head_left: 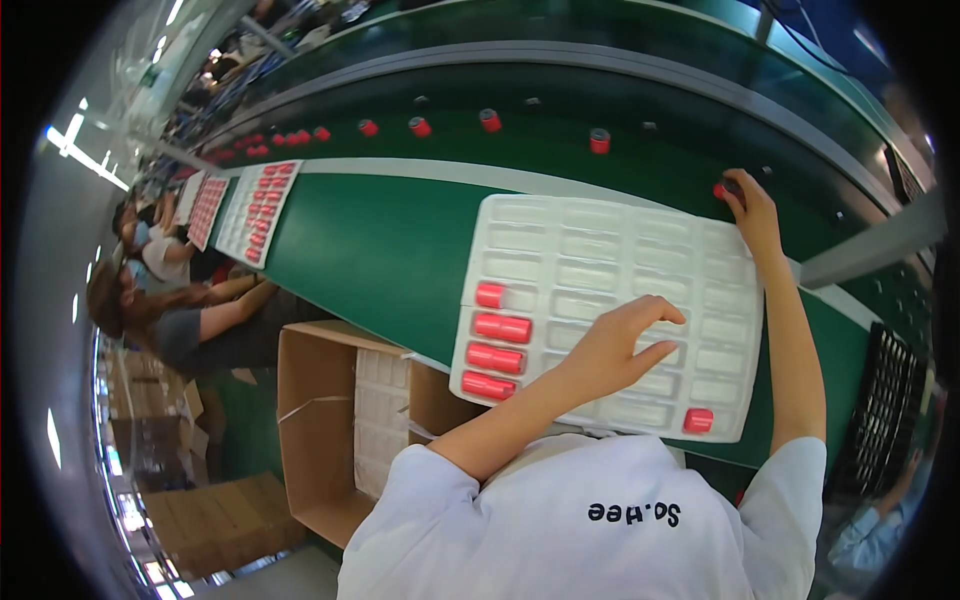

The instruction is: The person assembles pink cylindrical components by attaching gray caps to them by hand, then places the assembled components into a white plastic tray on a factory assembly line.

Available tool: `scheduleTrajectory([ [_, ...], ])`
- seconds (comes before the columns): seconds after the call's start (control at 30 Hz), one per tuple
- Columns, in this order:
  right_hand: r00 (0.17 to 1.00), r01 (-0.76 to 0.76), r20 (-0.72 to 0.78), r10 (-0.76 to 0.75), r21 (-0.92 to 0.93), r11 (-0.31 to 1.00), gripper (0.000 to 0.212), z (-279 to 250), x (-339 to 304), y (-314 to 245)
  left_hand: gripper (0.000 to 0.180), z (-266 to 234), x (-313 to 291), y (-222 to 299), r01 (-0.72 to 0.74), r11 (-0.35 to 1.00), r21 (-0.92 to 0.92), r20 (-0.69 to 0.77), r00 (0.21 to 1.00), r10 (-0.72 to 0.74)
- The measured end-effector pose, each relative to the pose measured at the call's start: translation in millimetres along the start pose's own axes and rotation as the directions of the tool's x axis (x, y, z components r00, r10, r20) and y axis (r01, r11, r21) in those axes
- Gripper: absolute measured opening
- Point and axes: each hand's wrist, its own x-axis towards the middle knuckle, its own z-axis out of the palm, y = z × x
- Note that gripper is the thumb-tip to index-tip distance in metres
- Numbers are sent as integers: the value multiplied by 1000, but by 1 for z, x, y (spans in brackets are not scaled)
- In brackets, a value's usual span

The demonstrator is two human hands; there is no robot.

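A white plastic tray (612, 215) with rows of oblong pockets lies before me on the green table. Red cylinders (497, 328) fill several pockets of its left column, and a single short red cylinder (698, 420) sits in the near right corner. Over the tray's middle hovers my left hand (625, 340), thumb and fingers apart, holding nothing. My right hand (750, 205) reaches past the tray's far right corner to the conveyor belt, where its fingers pinch a small red cylinder with a dark end (719, 191).
More red cylinders (489, 121) stand spaced along the dark green belt (560, 165). Farther left are filled trays (258, 215) and seated co-workers (190, 310). An open cardboard box (310, 430) holding white trays is at my left; a metal post (870, 245) rises at right.
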Motion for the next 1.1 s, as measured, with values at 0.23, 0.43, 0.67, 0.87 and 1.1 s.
scheduleTrajectory([
  [0.23,923,-383,102,371,146,912,39,-26,-26,-15,35,-109,-45,-52,347,844,410,-695,717,43],
  [0.43,855,-518,184,485,331,789,35,-55,-115,11,43,-115,-61,-116,394,911,124,-667,713,-217],
  [0.67,845,-525,85,528,326,786,38,-95,-152,6,38,-78,-8,-101,289,957,-19,-536,805,-254],
  [0.87,841,-483,44,539,511,711,38,-102,-176,38,27,-74,17,-106,323,914,246,-498,851,-166],
  [1.1,847,-526,62,529,251,813,35,-100,-166,15,11,-82,16,-116,277,959,-62,-563,783,-263],
])
